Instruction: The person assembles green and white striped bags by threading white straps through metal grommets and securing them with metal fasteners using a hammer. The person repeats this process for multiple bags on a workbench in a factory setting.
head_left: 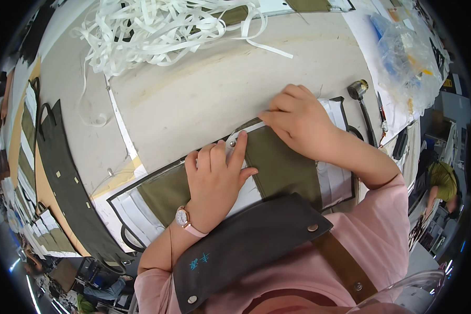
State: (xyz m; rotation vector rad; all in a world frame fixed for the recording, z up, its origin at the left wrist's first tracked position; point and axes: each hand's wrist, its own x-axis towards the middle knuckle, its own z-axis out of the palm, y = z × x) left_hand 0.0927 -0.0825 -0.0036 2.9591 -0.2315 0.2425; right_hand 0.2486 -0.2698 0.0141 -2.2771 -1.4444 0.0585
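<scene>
The olive fabric panel [282, 162] is lying near on the worktable [204, 94]; left hand [217, 178] is pressing flat, right hand [298, 123] pinching its far edge. Uneven pressure risks shifting the white strip [246, 131].

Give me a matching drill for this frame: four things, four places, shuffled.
Things:
1. tangled pile of white flat straps
2. olive green fabric panel
3. crumpled clear plastic bag
4. pink-strapped wristwatch

Places:
A. on the left hand's wrist
B. far right of the table
C. under both hands, right hand at its top edge
D. far end of the table, left of centre

Pairs: 1-D, 2-C, 3-B, 4-A
</scene>
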